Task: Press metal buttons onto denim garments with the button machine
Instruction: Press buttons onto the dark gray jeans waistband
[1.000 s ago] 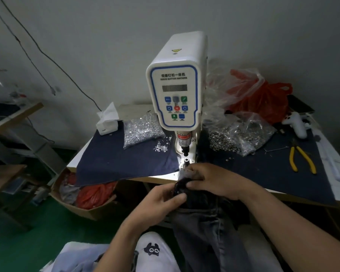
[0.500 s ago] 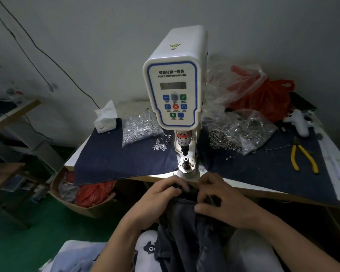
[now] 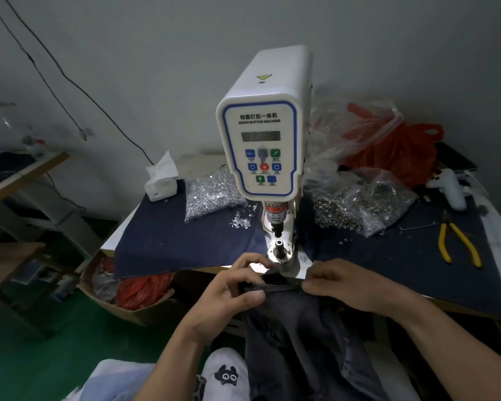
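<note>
— Gripping what, exactly?

— The left hand (image 3: 229, 296) pinches the dark waistband edge of the grey-blue denim garment (image 3: 307, 337), thumb on the near side, fingers curled over the far side. The right hand (image 3: 347, 285) clamps the same edge just to the right, fingers curled round it. Between them the band is pulled flat.

— And where is the garment?

— At the near edge of the surface (image 3: 113, 241), just in front of the round metal lower die (image 3: 278, 250) of the white servo button machine (image 3: 263, 140); the rest hangs down over the person's lap.

— Around the machine?

— A dark navy cloth mat (image 3: 185, 244) covers the surface. Left of the machine lies a clear bag of silver metal buttons (image 3: 211, 192), with a white tissue pack (image 3: 161, 180) further left. On the right, a clear bag of darker ring-shaped metal parts (image 3: 368, 201), a red plastic bag (image 3: 394, 151) behind it, and yellow-handled pliers (image 3: 457, 244) far right.

— Below?

— A cardboard box (image 3: 133, 314) holding red plastic stands on the green floor, left.
</note>
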